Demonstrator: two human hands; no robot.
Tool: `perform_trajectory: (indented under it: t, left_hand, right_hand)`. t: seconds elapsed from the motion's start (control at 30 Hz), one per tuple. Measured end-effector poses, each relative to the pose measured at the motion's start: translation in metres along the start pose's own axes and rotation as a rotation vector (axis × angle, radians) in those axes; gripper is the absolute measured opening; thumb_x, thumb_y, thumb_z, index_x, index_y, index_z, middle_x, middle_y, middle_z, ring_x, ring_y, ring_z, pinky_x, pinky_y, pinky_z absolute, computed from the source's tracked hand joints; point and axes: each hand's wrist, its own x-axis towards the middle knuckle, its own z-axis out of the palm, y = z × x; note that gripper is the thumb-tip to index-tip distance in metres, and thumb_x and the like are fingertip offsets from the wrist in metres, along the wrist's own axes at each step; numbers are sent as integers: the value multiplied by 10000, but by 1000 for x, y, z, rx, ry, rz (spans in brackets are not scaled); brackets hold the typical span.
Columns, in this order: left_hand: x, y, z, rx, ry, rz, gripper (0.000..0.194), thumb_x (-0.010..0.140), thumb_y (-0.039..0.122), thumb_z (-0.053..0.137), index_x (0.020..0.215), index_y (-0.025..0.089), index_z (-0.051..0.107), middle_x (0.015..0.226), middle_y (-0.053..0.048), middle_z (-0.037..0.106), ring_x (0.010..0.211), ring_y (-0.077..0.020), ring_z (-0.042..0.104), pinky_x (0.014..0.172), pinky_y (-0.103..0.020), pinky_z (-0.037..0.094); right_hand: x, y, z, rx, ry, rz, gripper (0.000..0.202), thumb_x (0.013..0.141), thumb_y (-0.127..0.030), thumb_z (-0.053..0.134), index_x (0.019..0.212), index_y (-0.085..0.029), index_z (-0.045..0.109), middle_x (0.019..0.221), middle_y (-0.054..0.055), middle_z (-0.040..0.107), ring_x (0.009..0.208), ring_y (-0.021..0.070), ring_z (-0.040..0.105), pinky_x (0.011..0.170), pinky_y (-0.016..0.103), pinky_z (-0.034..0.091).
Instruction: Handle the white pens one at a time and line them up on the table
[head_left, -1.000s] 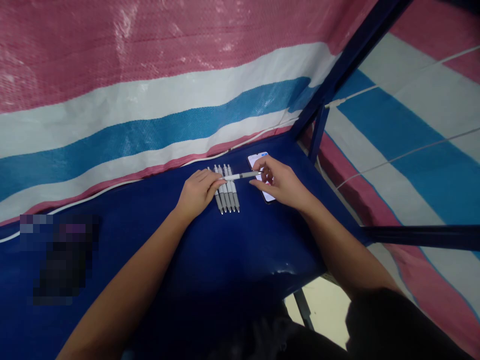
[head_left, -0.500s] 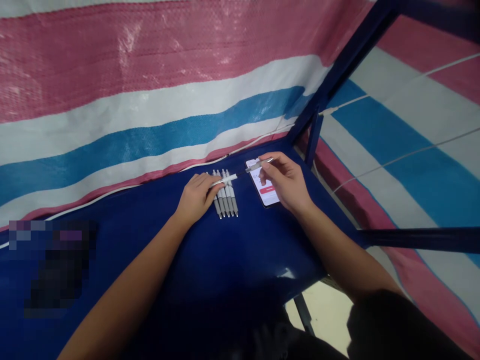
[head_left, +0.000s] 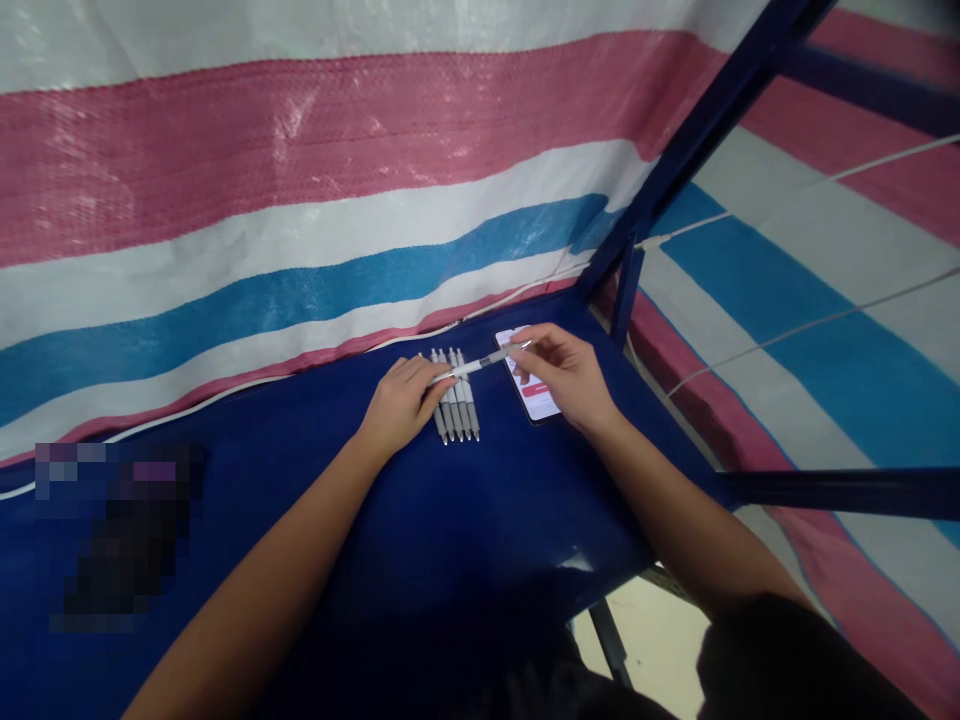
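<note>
My left hand (head_left: 403, 402) is closed on the white barrel of a pen (head_left: 469, 368), pinched between thumb and fingers. At the pen's other end, my right hand (head_left: 566, 372) grips the grey front part near its tip. The pen lies nearly level between the two hands, its white and grey parts close together; whether they fully meet I cannot tell. Beneath it, several white pens with grey grips (head_left: 457, 412) lie side by side in a row, tips towards me. My left fingers cover part of that row.
A phone (head_left: 540, 405) with a lit screen lies under my right hand on the blue table (head_left: 450, 530). A blurred dark object (head_left: 127, 540) is at the left. Striped sheeting (head_left: 337, 230) hangs behind, and a blue metal frame (head_left: 630, 270) stands at the right.
The gap between the pen's white barrel and grey part, where a thin dark piece showed, has closed up. My right hand has come slightly towards the left. The view has tilted a little.
</note>
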Motion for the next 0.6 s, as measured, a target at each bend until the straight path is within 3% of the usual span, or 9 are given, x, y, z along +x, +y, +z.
perform_trajectory:
  t: [0.2,0.37,0.43,0.53,0.6]
  left_hand:
    - [0,1,-1,-15,3,54,195,1147,303,562,1144,181,715,970,-66,802,835,-199,720,790,-362,508]
    - [1,1,-1,-11,-2,74,183,1143,320,582,1116,195,713,953,-56,804,812,-197,702,770,-370,486]
    - [2,0,-1,6,6,65,183,1142,333,586,1118,205,713,940,-47,802,791,-194,689,769,-372,477]
    - [2,-1,-2,32,30,76,145,1133,311,607,1130,205,707,949,-45,804,793,-196,678,765,-374,459]
    - [2,0,-4,49,10,93,133,1133,295,603,1130,207,703,967,-47,808,815,-202,678,775,-377,455]
  right_hand:
    - [-2,-3,0,-65,-62,61,402,843,-567,895,939,-212,735,716,-18,716,549,107,596,557,276,461]
    - [-8,-8,-2,-374,-117,114,692,1030,-774,539,622,-217,581,456,-25,527,433,104,473,520,281,394]
    - [-9,-11,-4,-424,-105,54,633,1015,-780,570,749,-211,649,535,-21,595,487,118,522,559,283,423]
    - [-10,-17,-6,-439,-129,-116,507,921,-705,774,1046,-222,689,851,11,732,643,135,608,614,284,457]
    - [-10,-20,-7,-510,-192,-173,418,995,-632,722,951,-218,687,852,19,712,677,140,610,655,300,462]
